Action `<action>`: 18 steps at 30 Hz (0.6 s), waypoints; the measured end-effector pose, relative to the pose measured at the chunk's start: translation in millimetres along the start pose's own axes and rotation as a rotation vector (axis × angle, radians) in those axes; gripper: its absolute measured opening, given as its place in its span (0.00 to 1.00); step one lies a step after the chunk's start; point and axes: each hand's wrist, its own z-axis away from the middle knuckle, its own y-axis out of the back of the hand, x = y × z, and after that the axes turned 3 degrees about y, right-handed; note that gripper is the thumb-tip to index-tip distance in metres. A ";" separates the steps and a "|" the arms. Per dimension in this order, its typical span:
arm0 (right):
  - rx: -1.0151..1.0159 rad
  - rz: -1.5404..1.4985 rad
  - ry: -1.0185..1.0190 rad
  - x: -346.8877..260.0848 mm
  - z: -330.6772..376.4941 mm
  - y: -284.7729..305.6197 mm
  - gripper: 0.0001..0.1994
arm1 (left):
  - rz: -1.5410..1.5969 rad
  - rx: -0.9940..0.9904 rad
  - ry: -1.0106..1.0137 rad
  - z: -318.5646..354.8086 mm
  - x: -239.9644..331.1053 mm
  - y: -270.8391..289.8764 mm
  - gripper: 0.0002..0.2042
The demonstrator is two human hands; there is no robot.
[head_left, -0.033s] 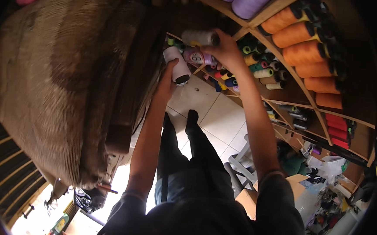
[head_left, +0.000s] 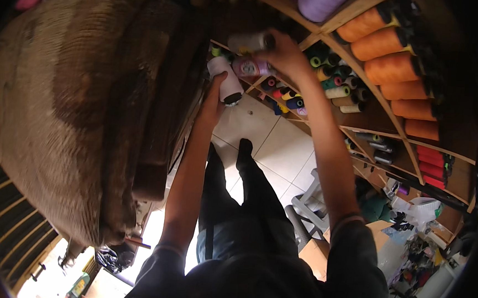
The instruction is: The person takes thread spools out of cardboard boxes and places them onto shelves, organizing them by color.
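Note:
My left hand point(head_left: 215, 95) is wrapped round a pale pinkish-white thread cone point(head_left: 227, 82), whose black base tilts down over the floor. In my right hand point(head_left: 286, 55), raised at the shelf, is a light grey thread cone point(head_left: 247, 42), lying nearly level and slightly blurred; the fingers close on its dark end. Just below it lies a purple thread cone point(head_left: 251, 68) with a round label. My right fingers are near this purple cone, but I cannot tell whether they touch it.
The wooden shelf point(head_left: 347, 121) on the right holds several cones in compartments, with orange cones point(head_left: 390, 70) nearest. A big brown fabric-like bulk point(head_left: 76, 99) fills the left. A grey chair point(head_left: 310, 201) and a cardboard box point(head_left: 314, 257) stand at my right, by a cluttered heap point(head_left: 414, 261).
My right hand and the grey cone have shifted very slightly to the left. The shelf sits a little further right in view. Both cones stay held.

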 end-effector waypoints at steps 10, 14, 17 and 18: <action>-0.701 0.156 -0.471 36.8 -136.9 -42.9 0.33 | -0.013 0.034 0.011 -75.9 1.0 4.5 0.29; -0.601 0.222 -0.450 54.0 -146.3 -65.6 0.32 | -0.018 0.058 -0.014 -90.1 6.2 1.3 0.30; -0.500 0.268 -0.443 65.3 -148.5 -79.2 0.31 | 0.002 0.014 -0.003 -94.5 11.6 1.7 0.30; -0.471 0.280 -0.443 67.9 -149.4 -84.0 0.31 | -0.004 0.003 -0.008 -96.4 13.2 3.5 0.30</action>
